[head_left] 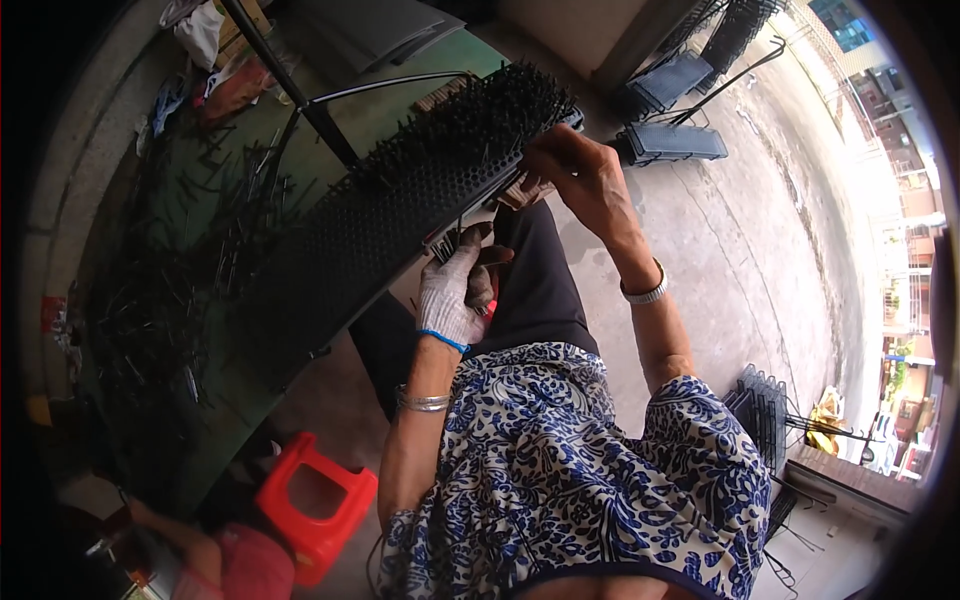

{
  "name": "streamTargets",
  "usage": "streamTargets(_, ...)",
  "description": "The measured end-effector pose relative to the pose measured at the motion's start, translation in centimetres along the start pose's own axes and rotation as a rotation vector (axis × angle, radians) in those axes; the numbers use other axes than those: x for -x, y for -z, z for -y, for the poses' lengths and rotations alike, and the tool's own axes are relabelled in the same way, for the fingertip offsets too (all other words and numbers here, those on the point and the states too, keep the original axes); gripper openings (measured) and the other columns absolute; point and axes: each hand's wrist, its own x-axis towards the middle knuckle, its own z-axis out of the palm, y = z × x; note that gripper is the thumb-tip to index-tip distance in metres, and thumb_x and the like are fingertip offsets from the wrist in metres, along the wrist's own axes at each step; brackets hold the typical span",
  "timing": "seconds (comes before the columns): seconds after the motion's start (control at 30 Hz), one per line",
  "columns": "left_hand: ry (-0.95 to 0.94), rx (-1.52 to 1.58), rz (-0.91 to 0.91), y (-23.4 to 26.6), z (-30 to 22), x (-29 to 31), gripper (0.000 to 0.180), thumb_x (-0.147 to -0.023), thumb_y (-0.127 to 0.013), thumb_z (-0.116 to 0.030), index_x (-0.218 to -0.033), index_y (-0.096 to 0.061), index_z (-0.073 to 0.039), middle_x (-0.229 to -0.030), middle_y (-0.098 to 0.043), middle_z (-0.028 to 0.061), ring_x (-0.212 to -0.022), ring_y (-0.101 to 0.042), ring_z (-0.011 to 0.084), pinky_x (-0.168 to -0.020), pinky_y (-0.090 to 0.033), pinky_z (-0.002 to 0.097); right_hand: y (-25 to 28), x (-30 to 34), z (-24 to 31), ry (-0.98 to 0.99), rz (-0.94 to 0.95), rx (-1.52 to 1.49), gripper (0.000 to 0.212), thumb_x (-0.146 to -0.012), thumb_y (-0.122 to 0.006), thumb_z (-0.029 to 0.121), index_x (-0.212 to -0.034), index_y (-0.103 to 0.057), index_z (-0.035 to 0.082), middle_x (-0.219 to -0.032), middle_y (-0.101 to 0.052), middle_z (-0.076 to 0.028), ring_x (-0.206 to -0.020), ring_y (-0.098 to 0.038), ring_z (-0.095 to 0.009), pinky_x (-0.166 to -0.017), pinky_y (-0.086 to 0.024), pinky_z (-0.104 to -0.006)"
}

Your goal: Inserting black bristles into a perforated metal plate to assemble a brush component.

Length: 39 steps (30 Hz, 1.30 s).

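Note:
A long black perforated panel (345, 225) slants across in front of me, its far end heaped with short black rods (490, 115). My left hand (452, 290), in a white glove with dark fingertips, is closed around a small bundle of thin dark rods (443, 245) just under the panel's near edge. Bare, with a bracelet at the wrist, my right hand (590, 180) is at the panel's far right end. Its thumb and fingers are pinched together there; what is between them is too small to make out.
The panel lies over a green table (215, 440) strewn with loose black rods (150, 330). A red plastic stool (318, 505) stands below, beside another person in pink (245, 560). Black wire racks (675, 142) stand on the concrete floor at right. Grey sheets (365, 30) lie at the back.

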Motion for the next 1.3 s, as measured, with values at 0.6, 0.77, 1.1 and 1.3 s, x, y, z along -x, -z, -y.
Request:
streamTargets(0.6, 0.090, 0.233, -0.086, 0.2, -0.2, 0.2, 0.025, -0.096, -0.055, -0.029, -0.112, -0.058, -0.010, -0.101, -0.067, 0.0149, -0.083, -0.067, 0.0225, -0.073, -0.057, 0.0408, -2.0, -3.6, -3.0, 0.329, 0.059, 0.327, 0.011, -0.084, -0.065, 0.005, -0.094, -0.063, 0.004, -0.083, -0.056, -0.010, -0.073, -0.062, -0.023, -0.061, -0.049, -0.0324)
streamTargets(0.77, 0.061, 0.238, -0.045, 2.6, 1.2, -0.7, 0.024, -0.097, -0.054, -0.031, -0.111, -0.059, -0.013, -0.095, -0.068, 0.0138, -0.074, -0.067, 0.0199, -0.064, -0.058, 0.0381, -2.8, -3.6, -3.3, 0.369, 0.104, 0.471, 0.014, -0.083, -0.066, 0.011, -0.097, -0.065, 0.011, -0.088, -0.052, -0.008, -0.073, -0.059, -0.025, -0.060, -0.049, -0.0355)
streamTargets(1.1, 0.029, 0.108, -0.049, 1.4, -0.1, 0.6, 0.026, -0.098, -0.052, -0.032, -0.116, -0.058, -0.014, -0.079, -0.064, 0.0098, -0.049, -0.049, 0.0085, -0.040, -0.038, 0.0216, -3.4, -3.1, -3.2, 0.302, -0.082, 0.684, 0.023, -0.087, -0.064, 0.022, -0.108, -0.070, 0.018, -0.086, -0.053, -0.006, -0.071, -0.059, -0.024, -0.058, -0.047, -0.0355)
streamTargets(1.3, 0.011, 0.128, 0.044, 0.1, -0.4, 1.5, 0.027, -0.099, -0.050, -0.029, -0.117, -0.057, -0.009, -0.078, -0.063, 0.0100, -0.051, -0.047, 0.0062, -0.039, -0.031, 0.0178, -2.8, -2.8, -3.0, 0.210, -0.068, 0.633, 0.023, -0.087, -0.064, 0.021, -0.109, -0.070, 0.018, -0.083, -0.056, -0.008, -0.074, -0.060, -0.026, -0.064, -0.049, -0.0352)
